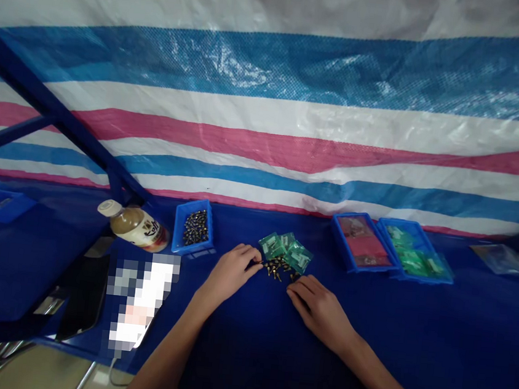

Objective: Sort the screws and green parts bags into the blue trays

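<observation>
A small pile of brass-and-black screw-like metal pieces (274,268) lies on the blue table. Several small green packets (298,257) with pale labels rest at its far side, partly over it. My left hand (233,272) is at the left edge of the pile, thumb and fingers bent toward each other; whatever is between the tips is too small to name. On the near right side of the pile, my right hand (319,306) has its fingers curled with the tips at the pieces. Its fingertips are partly hidden, and what they hold cannot be made out.
A blue bin (210,246) of similar metal pieces stands left, beside a leaning drink bottle (138,226). A blue bin of red packets (361,242) and another of green packets (413,254) stand right. A blurred-out bright device (143,306) lies left. A striped sheet (268,115) hangs behind.
</observation>
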The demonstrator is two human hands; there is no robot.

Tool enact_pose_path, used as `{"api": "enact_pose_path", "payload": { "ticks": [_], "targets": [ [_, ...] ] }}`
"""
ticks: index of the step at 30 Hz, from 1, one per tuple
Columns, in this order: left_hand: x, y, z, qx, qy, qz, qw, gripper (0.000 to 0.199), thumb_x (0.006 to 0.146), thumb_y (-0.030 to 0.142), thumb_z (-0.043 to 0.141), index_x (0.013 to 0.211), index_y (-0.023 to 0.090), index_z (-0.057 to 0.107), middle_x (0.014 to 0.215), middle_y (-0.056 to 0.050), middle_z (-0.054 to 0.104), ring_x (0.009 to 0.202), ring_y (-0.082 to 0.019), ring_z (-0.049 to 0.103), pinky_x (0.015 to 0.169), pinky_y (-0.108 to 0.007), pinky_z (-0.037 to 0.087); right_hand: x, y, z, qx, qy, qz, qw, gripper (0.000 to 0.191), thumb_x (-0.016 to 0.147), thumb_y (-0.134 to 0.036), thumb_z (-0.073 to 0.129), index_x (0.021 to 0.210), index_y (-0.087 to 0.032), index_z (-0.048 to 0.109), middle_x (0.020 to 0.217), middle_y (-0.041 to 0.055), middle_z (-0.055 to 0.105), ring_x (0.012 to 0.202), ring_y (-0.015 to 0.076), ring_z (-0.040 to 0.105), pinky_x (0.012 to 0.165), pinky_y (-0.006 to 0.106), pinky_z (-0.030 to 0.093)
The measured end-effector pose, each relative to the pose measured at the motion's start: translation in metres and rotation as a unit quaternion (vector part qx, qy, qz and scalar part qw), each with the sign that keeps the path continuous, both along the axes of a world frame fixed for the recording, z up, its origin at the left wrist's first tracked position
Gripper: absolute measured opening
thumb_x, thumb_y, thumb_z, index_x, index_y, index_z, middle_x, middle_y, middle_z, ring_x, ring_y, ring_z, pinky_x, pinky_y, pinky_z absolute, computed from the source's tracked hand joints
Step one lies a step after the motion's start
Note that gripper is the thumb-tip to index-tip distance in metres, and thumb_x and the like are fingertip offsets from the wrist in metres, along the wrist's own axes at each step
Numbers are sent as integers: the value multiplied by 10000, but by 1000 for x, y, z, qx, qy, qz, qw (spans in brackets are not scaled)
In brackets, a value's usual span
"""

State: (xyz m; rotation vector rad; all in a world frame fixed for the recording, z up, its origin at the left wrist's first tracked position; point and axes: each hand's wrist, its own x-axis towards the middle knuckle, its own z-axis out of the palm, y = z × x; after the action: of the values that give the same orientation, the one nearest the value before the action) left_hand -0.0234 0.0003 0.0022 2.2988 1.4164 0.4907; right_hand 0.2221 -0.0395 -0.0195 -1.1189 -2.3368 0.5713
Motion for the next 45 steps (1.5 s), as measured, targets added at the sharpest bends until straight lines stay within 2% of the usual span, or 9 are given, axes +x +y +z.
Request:
{"api": "enact_pose_path", "payload": {
  "ticks": [5, 10, 24, 31, 37, 39, 41, 43, 45],
  "targets": [
    [21, -13, 5, -23, -46, -57, 997, 36, 892, 193, 630, 921, 213, 632, 853, 14, 661, 788, -136, 604, 760, -243, 472, -2, -2, 0, -12, 22, -8, 1000, 192, 991, -290, 462, 1053, -218, 629, 939, 66, 655, 887, 198, 617, 781, 350, 536],
    [40, -24, -5, -42, -111, -116, 986, 80, 899, 279, 650, 917, 201, 647, 899, -7, 684, 881, -157, 618, 810, -255, 473, -2, -2, -2, -42, 44, 0, 998, 189, 999, -269, 441, 994, -217, 622, 911, 58, 646, 879, 192, 605, 770, 337, 524],
    [38, -21, -11, -22, -147, -94, 984, 166, 893, 342, 652, 983, 203, 671, 922, -15, 676, 923, -162, 592, 854, -278, 454, -2, -1, 1, -126, 113, -27, 985, 160, 995, -268, 448, 976, -229, 602, 911, 40, 632, 853, 176, 606, 753, 309, 501],
    [34, -19, -9, -65, -135, -101, 984, 185, 887, 373, 653, 956, 205, 690, 873, -4, 678, 866, -149, 605, 791, -250, 456, -1, -1, 0, -129, 116, -37, 984, 77, 962, -256, 518, 944, -222, 585, 897, 27, 616, 791, 152, 593, 688, 276, 486],
    [33, -17, -2, -66, -146, -106, 981, 135, 891, 331, 659, 939, 210, 697, 865, 5, 688, 835, -135, 606, 766, -231, 455, -2, -2, 0, -106, 94, -39, 989, 62, 953, -257, 543, 994, -239, 586, 910, 15, 609, 821, 144, 593, 714, 262, 494],
    [26, -14, 4, -45, -143, -80, 985, 118, 889, 323, 663, 928, 216, 696, 847, 9, 681, 822, -136, 601, 761, -234, 460, -1, -1, -2, -90, 82, -59, 991, 104, 948, -265, 555, 1047, -243, 577, 909, 17, 603, 823, 149, 592, 722, 272, 497],
    [11, -9, 11, 6, -132, -17, 991, 116, 904, 326, 642, 930, 225, 692, 869, 4, 683, 845, -148, 602, 793, -254, 465, 1, 1, -5, -69, 65, -91, 991, 111, 955, -274, 543, 1055, -236, 573, 896, 24, 598, 818, 164, 589, 727, 298, 494],
    [-13, -2, 17, 94, -98, 90, 987, 139, 927, 336, 602, 951, 228, 685, 931, -13, 691, 907, -176, 601, 859, -296, 458, 4, 3, -8, -45, 45, -121, 991, 86, 962, -287, 529, 996, -227, 579, 880, 34, 599, 822, 186, 583, 729, 328, 484],
    [-45, 5, 21, 191, -29, 223, 955, 177, 935, 349, 576, 955, 210, 684, 966, -44, 693, 942, -220, 588, 905, -355, 442, 6, 4, -12, -24, 22, -135, 990, 96, 954, -309, 544, 923, -225, 577, 872, 39, 605, 833, 206, 579, 723, 346, 475]
  ]
}}
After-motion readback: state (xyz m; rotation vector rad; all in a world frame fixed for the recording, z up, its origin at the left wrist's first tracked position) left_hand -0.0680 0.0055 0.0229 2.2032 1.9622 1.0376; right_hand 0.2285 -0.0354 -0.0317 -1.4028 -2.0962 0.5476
